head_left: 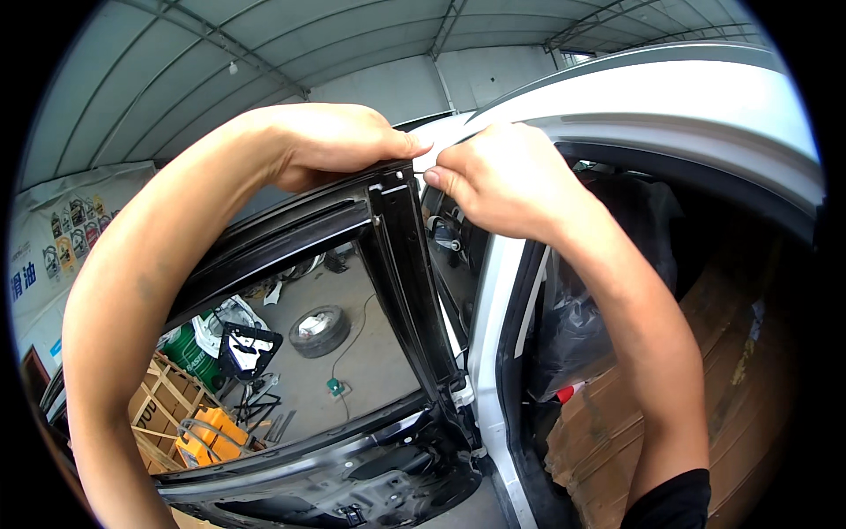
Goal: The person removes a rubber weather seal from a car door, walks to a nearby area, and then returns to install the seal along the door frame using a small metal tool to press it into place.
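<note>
A stripped black car door [412, 264] stands open with its window opening bare of glass. Across the upper edge of its window frame lies my left hand [344, 141], fingers curled over the far side and thumb pointing toward the corner. My right hand [507, 181] is closed in a pinch just beside that upper corner, thumb toward the frame. Whatever its fingertips hold is too small to make out. A small bright fastener or hole [399, 175] shows at the corner, below the two thumbs.
The white car body [489, 344] and roof [670, 97] rise to the right. Inside lie brown cardboard [652, 423] and dark plastic wrapping [573, 335]. Through the window opening appear a tire [320, 331], a cable, a green drum [192, 357], an orange case [211, 436] and a wooden crate [163, 397].
</note>
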The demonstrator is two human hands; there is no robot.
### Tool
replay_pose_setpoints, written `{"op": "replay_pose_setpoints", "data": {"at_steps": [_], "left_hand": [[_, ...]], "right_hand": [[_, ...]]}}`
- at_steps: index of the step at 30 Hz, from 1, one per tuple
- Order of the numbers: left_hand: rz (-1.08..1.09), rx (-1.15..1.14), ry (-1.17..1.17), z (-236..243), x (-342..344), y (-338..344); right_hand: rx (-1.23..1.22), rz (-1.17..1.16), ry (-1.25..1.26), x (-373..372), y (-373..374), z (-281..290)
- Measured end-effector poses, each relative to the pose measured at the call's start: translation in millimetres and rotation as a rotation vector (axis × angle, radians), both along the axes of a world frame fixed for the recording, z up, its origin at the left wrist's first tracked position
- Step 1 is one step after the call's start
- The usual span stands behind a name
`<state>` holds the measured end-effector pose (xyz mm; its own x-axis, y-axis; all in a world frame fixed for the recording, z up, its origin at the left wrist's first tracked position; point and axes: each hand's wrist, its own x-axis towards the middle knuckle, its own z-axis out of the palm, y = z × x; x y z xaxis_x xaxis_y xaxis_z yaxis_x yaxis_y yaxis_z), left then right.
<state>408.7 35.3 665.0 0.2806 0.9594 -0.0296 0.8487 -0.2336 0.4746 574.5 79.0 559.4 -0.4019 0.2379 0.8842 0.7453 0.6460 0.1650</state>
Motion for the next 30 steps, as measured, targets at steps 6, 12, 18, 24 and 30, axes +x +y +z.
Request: {"op": "replay_pose_setpoints", "data": {"at_steps": [6,12,18,24,30], "left_hand": [[-0.023,-0.008,0.015,0.7,-3.0,-0.5],[-0.021,0.002,0.044,0.7,-3.2,0.6],[0.078,0.131,0.124,-5.6,6.7,-6.7],[0.047,0.146,0.161,-3.6,5.8,-4.1],[0.037,0.086,0.046,-11.4,7.6,-2.8]], "right_hand": [[-0.079,-0.069,-0.136,5.5,-7.7,17.9],[-0.117,-0.119,-0.159,1.8,-23.3,25.1],[-0.177,-0.174,-0.005,-6.7,-24.3,13.3],[-0.23,-0.171,-0.006,-5.7,-27.4,14.8],[-0.169,-0.154,0.013,-7.0,-21.2,10.5]]}}
